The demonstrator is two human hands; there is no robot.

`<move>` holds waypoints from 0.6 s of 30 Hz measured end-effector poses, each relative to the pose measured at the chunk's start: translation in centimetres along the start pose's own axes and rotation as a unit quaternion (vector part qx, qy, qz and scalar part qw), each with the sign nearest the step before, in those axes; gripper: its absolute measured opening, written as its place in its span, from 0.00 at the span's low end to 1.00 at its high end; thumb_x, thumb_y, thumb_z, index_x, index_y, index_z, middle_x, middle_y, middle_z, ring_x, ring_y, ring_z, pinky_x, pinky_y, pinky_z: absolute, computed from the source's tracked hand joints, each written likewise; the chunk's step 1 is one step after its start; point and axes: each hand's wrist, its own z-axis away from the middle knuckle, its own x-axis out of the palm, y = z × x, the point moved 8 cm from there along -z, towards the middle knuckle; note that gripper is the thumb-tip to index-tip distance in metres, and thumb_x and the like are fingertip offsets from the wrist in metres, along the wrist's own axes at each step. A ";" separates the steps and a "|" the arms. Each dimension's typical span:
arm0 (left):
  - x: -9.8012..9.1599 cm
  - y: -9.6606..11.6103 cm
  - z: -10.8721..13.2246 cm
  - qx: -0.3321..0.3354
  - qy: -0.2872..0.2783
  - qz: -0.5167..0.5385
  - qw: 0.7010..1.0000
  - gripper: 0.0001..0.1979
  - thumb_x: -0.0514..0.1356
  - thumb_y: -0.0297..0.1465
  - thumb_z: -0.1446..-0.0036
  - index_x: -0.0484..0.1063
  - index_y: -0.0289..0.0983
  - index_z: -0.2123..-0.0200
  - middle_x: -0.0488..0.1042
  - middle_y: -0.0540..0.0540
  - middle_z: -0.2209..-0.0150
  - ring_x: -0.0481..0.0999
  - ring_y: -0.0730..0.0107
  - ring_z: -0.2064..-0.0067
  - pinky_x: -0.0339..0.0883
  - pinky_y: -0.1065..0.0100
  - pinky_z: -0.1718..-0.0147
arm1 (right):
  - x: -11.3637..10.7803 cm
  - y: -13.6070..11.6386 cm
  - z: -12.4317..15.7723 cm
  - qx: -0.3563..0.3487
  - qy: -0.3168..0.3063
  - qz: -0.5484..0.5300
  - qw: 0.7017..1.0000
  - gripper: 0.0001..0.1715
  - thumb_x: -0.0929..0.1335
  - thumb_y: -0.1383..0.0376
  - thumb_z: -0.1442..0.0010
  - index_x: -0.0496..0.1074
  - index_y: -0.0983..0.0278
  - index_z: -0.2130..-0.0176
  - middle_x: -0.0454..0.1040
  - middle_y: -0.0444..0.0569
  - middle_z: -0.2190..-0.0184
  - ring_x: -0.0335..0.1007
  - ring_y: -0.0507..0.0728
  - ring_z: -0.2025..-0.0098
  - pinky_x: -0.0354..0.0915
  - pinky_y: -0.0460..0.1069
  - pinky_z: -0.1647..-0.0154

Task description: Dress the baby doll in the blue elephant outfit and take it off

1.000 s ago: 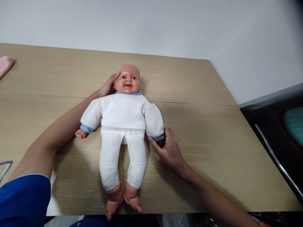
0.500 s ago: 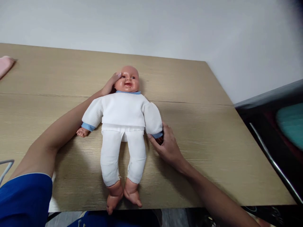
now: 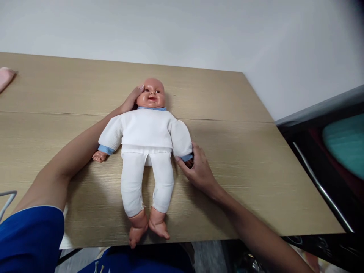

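Very little has changed over the last second: your view has tilted so the wood-grained, light brown counter [image 3: 241, 178] sits a touch higher and further left, and the bald plastic baby doll in white fleece and white trousers [image 3: 146, 131] has shifted with it. Both of your hands keep the same places on the doll, so your support of it looks unaltered.

The doll lies face up on the counter, feet towards you, with the toes of one foot [image 3: 138, 229] reaching slightly past the near edge.

Your left grip [image 3: 131, 100] is curved against the side of the doll's head [image 3: 155, 87], thumb resting beside the eye; its fingers are hidden behind, so you can't tell how far they close. Your right grip [image 3: 201, 170] is narrow, thumb on one side and fingers on the other, holding the doll's blue cuff [image 3: 187, 157] and the small plastic hand below it. Far off to the left, a soft-looking pink item [image 3: 5, 78] lies well apart.
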 end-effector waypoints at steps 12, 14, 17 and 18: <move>1.8 0.9 0.5 -0.011 -0.075 -0.072 0.995 0.30 0.60 0.57 0.21 0.83 0.37 0.43 0.90 0.38 0.42 0.83 0.36 0.27 0.75 0.39 0.23 | 0.2 0.4 -0.9 -0.008 0.027 0.000 1.000 0.40 0.74 0.47 0.31 0.69 0.61 0.29 0.82 0.65 0.40 0.78 0.77 0.38 0.74 0.75 0.32; 2.0 1.3 0.7 -0.018 -0.080 -0.084 0.993 0.30 0.62 0.58 0.23 0.84 0.37 0.45 0.91 0.37 0.44 0.85 0.35 0.29 0.76 0.38 0.24 | 0.2 0.8 -1.2 -0.008 0.041 0.000 0.999 0.41 0.75 0.49 0.33 0.68 0.62 0.29 0.82 0.66 0.40 0.78 0.77 0.38 0.74 0.76 0.31; 2.1 1.8 1.2 -0.035 -0.103 -0.099 0.989 0.31 0.64 0.60 0.27 0.86 0.38 0.50 0.91 0.35 0.48 0.86 0.33 0.31 0.76 0.39 0.24 | 0.3 1.4 -1.7 -0.008 0.059 -0.002 0.998 0.42 0.75 0.51 0.35 0.68 0.62 0.29 0.81 0.67 0.38 0.78 0.77 0.36 0.73 0.76 0.30; 2.0 2.0 1.3 -0.038 -0.107 -0.108 0.988 0.31 0.65 0.61 0.28 0.86 0.38 0.51 0.91 0.34 0.49 0.86 0.33 0.32 0.76 0.39 0.24 | 0.3 1.6 -1.9 -0.009 0.064 -0.003 0.998 0.42 0.75 0.52 0.35 0.69 0.63 0.29 0.81 0.67 0.37 0.77 0.77 0.35 0.73 0.76 0.30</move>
